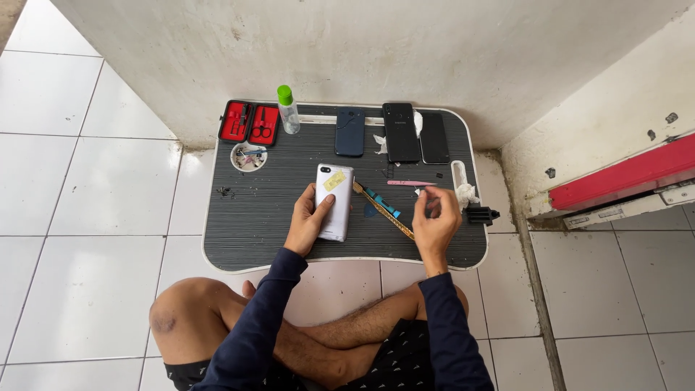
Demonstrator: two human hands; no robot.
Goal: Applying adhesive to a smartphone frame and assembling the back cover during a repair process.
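My left hand (310, 221) grips a silver phone (335, 199) lying back-up on the dark ribbed lap table (246, 217); a yellow sticker sits on the phone's back. My right hand (434, 217) hovers to the right with fingertips pinched together; whether something tiny is between them I cannot tell. Between the hands lie a long brass-coloured strip (384, 211) and small blue picks (378, 199). Pink tweezers (409, 183) rest just beyond the right hand.
At the table's back: an open red tool case (250, 122), a green-capped clear bottle (288, 110), a dark blue phone (350, 132), two black phones (416, 134). A small round dish (248, 156) holds bits. White tissue (465, 192) lies right. White wall behind, tiled floor around.
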